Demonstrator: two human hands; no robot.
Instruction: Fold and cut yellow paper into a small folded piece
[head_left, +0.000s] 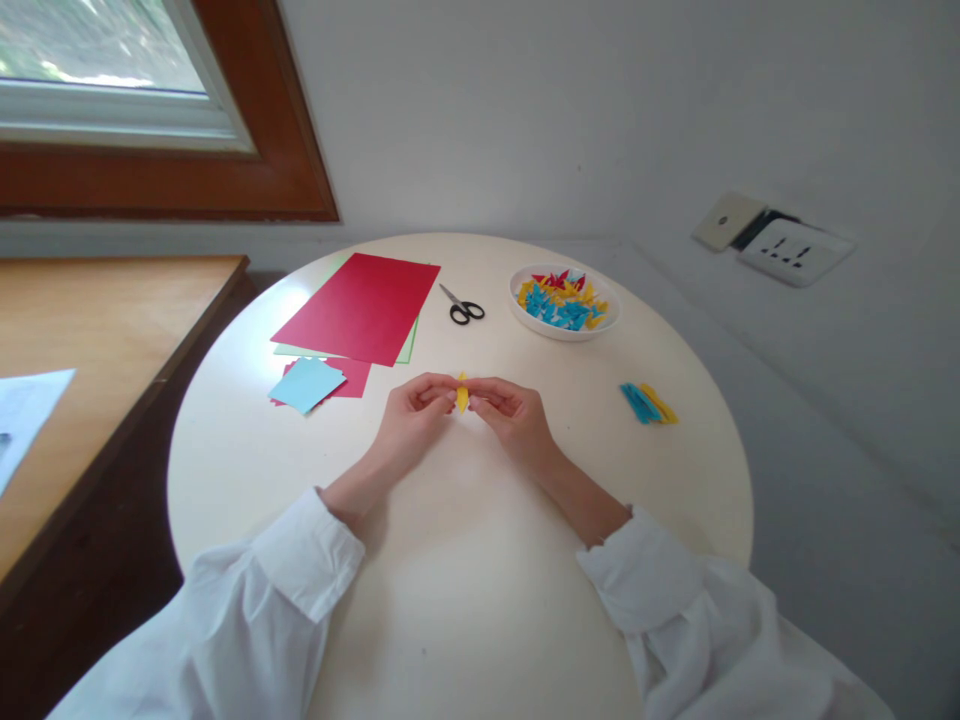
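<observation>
A small folded piece of yellow paper (463, 397) is held upright above the middle of the round white table (450, 600). My left hand (418, 412) pinches its left side between thumb and fingers. From the other side my right hand (511, 410) pinches it the same way, so both hands are closed on it. Its narrow tips show above and below the fingers. Beyond my hands lie black-handled scissors (466, 312), blades pointing to the back left.
A white bowl (517, 312) at the back right holds red, yellow and blue folded paper pieces. Folded blue and yellow strips (647, 404) lie at right. Red sheets (360, 308) over green ones and light blue squares (307, 384) are at left. A wooden desk (112, 320) stands beside.
</observation>
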